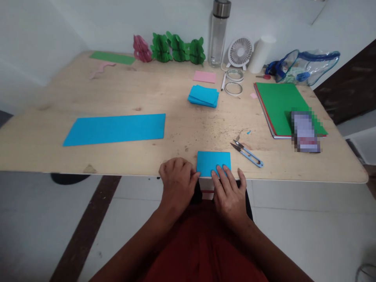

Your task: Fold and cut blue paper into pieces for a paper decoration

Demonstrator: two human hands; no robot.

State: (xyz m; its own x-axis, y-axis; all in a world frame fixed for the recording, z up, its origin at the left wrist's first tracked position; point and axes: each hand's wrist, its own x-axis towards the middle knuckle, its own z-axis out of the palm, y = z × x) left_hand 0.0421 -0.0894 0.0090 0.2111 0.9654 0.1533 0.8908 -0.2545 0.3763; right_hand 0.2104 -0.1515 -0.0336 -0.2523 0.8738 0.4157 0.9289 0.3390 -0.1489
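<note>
A small blue paper rectangle (207,161) lies at the table's front edge. My left hand (178,182) rests at its left side, fingers curled, with the thumb touching the paper's lower left corner. Spread fingers of my right hand (230,192) lie flat on the paper's lower right part. Farther back sits a stack of blue paper pieces (203,96). To the left is a long blue paper strip (117,129). Blue-handled thread snips (248,154) lie just right of the small paper, blades pointing up and left.
On the wooden table (164,156) stand green paper shapes (178,49), a glass bottle (217,37) and a small fan (241,53) at the back. Tape rolls (234,89) lie near a pink paper (205,76). A phone (306,131) rests on green sheets (279,102) at right.
</note>
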